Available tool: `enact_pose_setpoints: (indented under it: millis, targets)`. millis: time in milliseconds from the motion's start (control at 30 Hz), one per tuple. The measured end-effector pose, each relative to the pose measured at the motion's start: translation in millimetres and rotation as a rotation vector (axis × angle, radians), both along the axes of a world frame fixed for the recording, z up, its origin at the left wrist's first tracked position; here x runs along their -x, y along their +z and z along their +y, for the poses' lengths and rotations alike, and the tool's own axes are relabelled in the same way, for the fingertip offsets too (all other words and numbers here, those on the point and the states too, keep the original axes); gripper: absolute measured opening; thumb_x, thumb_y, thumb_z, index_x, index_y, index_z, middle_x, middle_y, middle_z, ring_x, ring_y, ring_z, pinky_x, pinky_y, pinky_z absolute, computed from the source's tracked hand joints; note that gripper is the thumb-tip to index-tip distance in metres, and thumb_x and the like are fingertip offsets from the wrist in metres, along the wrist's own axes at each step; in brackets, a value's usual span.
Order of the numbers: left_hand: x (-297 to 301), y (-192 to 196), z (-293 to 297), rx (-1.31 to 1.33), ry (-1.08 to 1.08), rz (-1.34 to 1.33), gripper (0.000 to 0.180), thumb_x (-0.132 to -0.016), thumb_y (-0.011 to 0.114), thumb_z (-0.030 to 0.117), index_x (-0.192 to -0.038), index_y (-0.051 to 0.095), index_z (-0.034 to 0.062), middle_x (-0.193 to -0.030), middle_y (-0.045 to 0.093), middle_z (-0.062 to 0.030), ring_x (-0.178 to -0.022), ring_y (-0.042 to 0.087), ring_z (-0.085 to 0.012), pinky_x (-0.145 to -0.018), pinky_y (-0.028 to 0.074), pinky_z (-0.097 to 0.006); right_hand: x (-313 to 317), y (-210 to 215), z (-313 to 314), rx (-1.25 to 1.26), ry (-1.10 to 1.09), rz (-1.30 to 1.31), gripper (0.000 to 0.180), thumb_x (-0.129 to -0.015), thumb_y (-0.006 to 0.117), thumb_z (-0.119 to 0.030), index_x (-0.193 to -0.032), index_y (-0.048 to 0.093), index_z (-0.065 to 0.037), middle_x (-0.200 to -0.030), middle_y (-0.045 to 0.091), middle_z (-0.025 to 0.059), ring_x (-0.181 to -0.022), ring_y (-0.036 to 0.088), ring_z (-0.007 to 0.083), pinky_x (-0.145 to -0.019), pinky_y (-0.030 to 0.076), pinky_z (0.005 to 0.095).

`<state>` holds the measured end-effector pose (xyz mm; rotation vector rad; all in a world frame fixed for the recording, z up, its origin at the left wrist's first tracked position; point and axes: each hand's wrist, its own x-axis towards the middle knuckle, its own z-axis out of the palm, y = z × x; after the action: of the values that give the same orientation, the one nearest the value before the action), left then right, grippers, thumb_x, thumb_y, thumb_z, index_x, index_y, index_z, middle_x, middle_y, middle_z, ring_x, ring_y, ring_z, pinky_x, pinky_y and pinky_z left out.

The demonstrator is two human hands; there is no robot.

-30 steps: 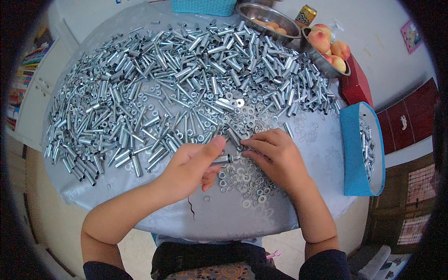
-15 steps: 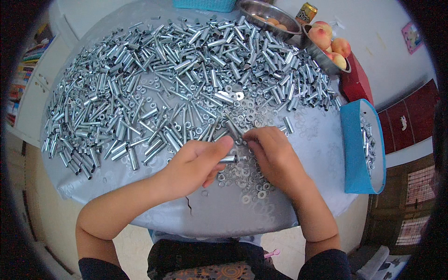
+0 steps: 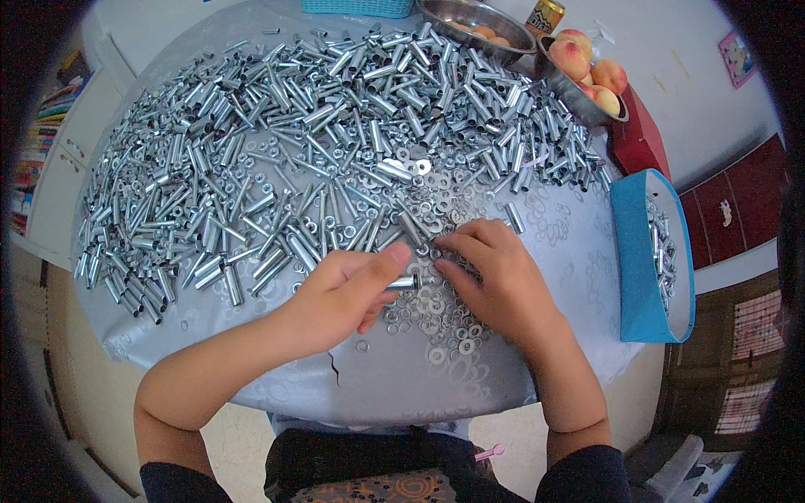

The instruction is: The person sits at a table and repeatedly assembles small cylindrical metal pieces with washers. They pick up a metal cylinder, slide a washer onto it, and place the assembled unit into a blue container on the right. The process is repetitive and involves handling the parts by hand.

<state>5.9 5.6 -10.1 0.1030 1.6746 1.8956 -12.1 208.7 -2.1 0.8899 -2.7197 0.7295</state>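
Observation:
My left hand is closed around a shiny metal sleeve. The sleeve lies roughly level, its end pointing right toward my other hand; most of it is hidden by my fingers. My right hand hovers low over the loose washers, thumb and forefinger curved but apart, with no part visible between them. Its other fingertips are hidden. Just beyond both hands, more metal sleeves and washers lie mixed together.
A wide heap of metal sleeves, bolts and nuts covers the table's far and left parts. At the right stands a blue fabric bin with metal parts inside. Metal bowls of eggs and peaches, plus a can, are at the back right.
The view has shifted slightly. My right thumb and forefinger have spread farther apart beside the washers. My left hand keeps hold of the metal sleeve in nearly the same place.

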Motion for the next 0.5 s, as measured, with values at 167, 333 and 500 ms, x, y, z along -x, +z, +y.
enact_pose_setpoints:
  millis: [167, 333, 500]
  targets:
    - [-0.6, 1.8, -0.2, 0.009, 0.012, 0.003, 0.054, -0.087, 0.040, 0.049, -0.056, 0.044, 0.0056, -0.050, 0.038, 0.0007, -0.044, 0.038, -0.0081, -0.042, 0.033, -0.023, 3.5, -0.9, -1.6, -0.066, 0.065, 0.074, 0.022, -0.068, 0.066, -0.008, -0.088, 0.060, -0.004, -0.085, 0.056, 0.0105, -0.079, 0.053, 0.0278, -0.069, 0.043, 0.0352]
    - [-0.4, -0.3, -0.4, -0.018, 0.038, -0.039, 0.054, -0.088, 0.038, 0.049, -0.056, 0.042, 0.0063, -0.051, 0.036, 0.0017, -0.045, 0.038, -0.0080, -0.043, 0.033, -0.024, 4.2, 3.3, -4.1, 0.073, 0.079, 0.103, 0.022, -0.068, 0.066, -0.012, -0.086, 0.057, -0.005, -0.088, 0.056, 0.0098, -0.082, 0.053, 0.0282, -0.070, 0.042, 0.0380]
    - [0.1, -1.0, -2.0, -0.047, 0.024, -0.037, 0.053, -0.088, 0.038, 0.050, -0.058, 0.043, 0.0065, -0.051, 0.036, 0.0022, -0.046, 0.039, -0.0081, -0.043, 0.033, -0.023, -2.3, 12.2, -4.4, 0.312, 0.159, -0.001, 0.025, -0.069, 0.067, -0.011, -0.092, 0.058, -0.006, -0.093, 0.057, 0.0103, -0.087, 0.054, 0.0278, -0.075, 0.042, 0.0363]
